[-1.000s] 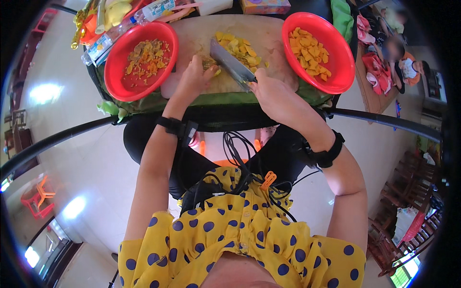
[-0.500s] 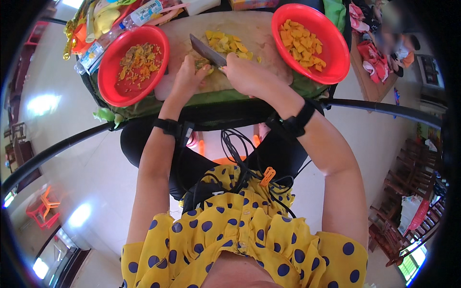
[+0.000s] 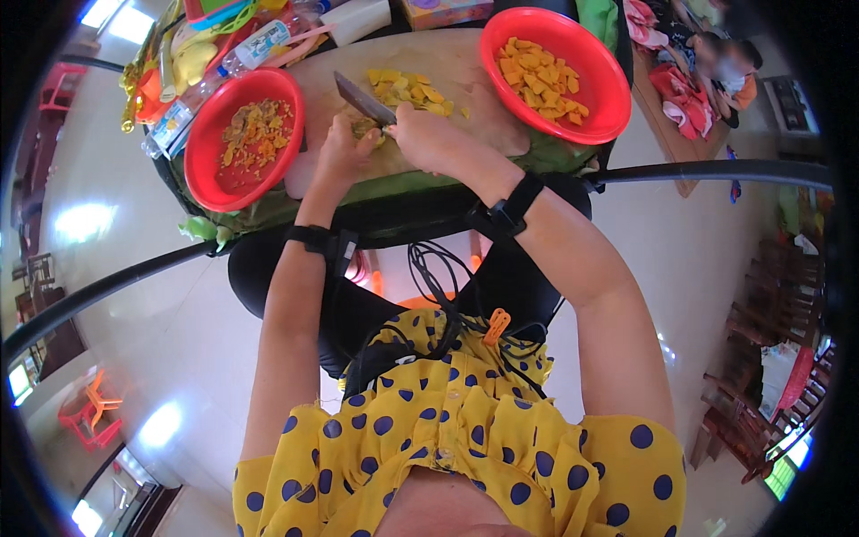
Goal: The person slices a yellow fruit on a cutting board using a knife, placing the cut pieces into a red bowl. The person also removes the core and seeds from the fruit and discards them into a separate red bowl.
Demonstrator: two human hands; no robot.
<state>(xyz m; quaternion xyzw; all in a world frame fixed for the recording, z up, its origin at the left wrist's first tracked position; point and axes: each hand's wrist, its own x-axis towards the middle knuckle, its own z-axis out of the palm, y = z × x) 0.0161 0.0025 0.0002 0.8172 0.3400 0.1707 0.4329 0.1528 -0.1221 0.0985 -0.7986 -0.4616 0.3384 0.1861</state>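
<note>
On the pale round wooden chopping board (image 3: 465,89), head view, both hands work close together near the board's front-centre. Right hand (image 3: 429,139): fingers curled fully round the handle of a broad steel-bladed knife (image 3: 362,98); handle itself hidden inside the fist. Blade runs up and to the left from the fist, tip pointing toward the left bowl, edge angled down at the board. Right forearm comes in from lower right, wrist roughly straight, black strap band (image 3: 508,208) round it.

Left hand (image 3: 344,152): fingers bent, tips pressed down on a small yellow-green piece of fruit (image 3: 369,130) lying just under the blade's heel. How much of the piece is pinched, cannot tell; it is mostly covered. Left forearm rises near-vertically from the lower edge, black wrist band (image 3: 318,240) on it.

Beyond the blade, a loose heap of cut yellow pieces (image 3: 413,89) lies on the board. Left of the board, touching its edge: round red plastic bowl (image 3: 240,188) with orange-brown peelings. Right of the board: second round red plastic bowl (image 3: 601,103), holding yellow-orange chunks. Clear plastic bottle (image 3: 259,46) lies behind the left bowl.
</note>
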